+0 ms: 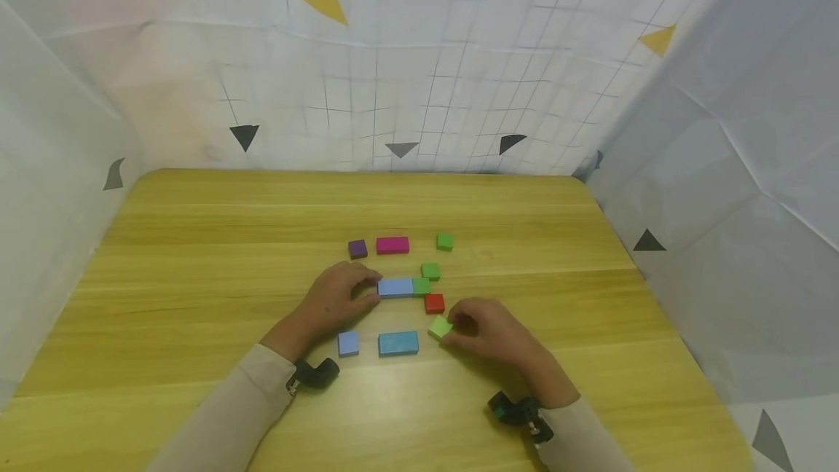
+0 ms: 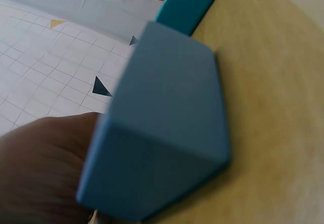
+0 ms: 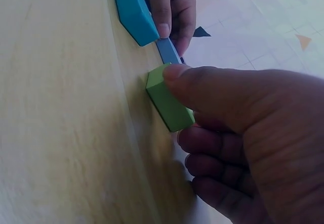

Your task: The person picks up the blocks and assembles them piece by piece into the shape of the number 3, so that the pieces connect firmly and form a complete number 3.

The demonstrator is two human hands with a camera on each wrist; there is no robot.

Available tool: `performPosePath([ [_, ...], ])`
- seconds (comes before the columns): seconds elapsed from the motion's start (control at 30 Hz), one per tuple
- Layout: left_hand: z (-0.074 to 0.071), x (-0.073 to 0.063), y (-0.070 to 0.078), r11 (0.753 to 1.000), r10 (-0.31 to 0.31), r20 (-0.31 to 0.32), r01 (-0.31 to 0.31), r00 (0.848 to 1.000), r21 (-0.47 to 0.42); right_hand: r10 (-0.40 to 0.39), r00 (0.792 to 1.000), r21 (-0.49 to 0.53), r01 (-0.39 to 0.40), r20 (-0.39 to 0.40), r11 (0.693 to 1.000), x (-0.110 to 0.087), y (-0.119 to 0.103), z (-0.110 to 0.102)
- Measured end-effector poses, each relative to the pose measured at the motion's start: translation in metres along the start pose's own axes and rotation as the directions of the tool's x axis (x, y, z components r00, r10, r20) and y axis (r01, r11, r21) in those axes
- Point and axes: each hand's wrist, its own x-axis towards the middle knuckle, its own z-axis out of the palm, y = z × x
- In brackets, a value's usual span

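My left hand (image 1: pixel 337 293) pinches the left end of a long light-blue block (image 1: pixel 395 288), thumb at the near side and index finger at the far side. A green block (image 1: pixel 422 286) sits flush against that block's right end. Another green block (image 1: pixel 430 271) lies just behind, and a red block (image 1: pixel 435 303) just in front. Between thumb and fingertips, my right hand (image 1: pixel 488 330) holds a light-green block (image 3: pixel 169 100), a little right of the long teal-blue block (image 1: pixel 398 343). In the left wrist view a small light-blue block (image 2: pixel 167 92) fills the foreground and hides part of the hand.
Farther back on the wooden table (image 1: pixel 197 239) lie a purple block (image 1: pixel 357 248), a magenta block (image 1: pixel 392 245) and a green block (image 1: pixel 445 241). White sheeting (image 1: pixel 406 79) with triangles rises behind the table and along both sides.
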Motion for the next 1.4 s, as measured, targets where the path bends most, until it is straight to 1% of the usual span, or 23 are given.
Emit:
performPosePath([
  [0.2,0.0,0.0,0.0,1.0,0.0,-0.001,0.0,1.0,0.001,0.002,1.0,0.002,-0.002,-0.014,1.0,0.0,-0.002,0.0],
  [0.63,-0.001,-0.001,0.001,1.0,-0.008,-0.002,0.008,1.0,-0.004,-0.002,0.999,-0.057,-0.001,-0.044,0.998,0.0,-0.005,0.005],
  [0.77,0.0,-0.001,0.0,1.0,0.002,-0.006,-0.002,1.0,-0.002,0.006,0.999,-0.068,-0.009,-0.048,0.998,0.0,-0.007,0.005],
  [1.07,0.002,0.0,-0.002,1.0,0.018,-0.009,-0.018,1.0,0.001,0.026,0.998,-0.077,-0.03,-0.052,0.997,0.0,-0.009,0.005],
  [1.4,0.0,0.001,-0.002,1.0,0.011,0.0,-0.011,1.0,0.015,0.038,0.998,-0.073,-0.042,-0.057,0.996,0.001,-0.011,0.006],
])
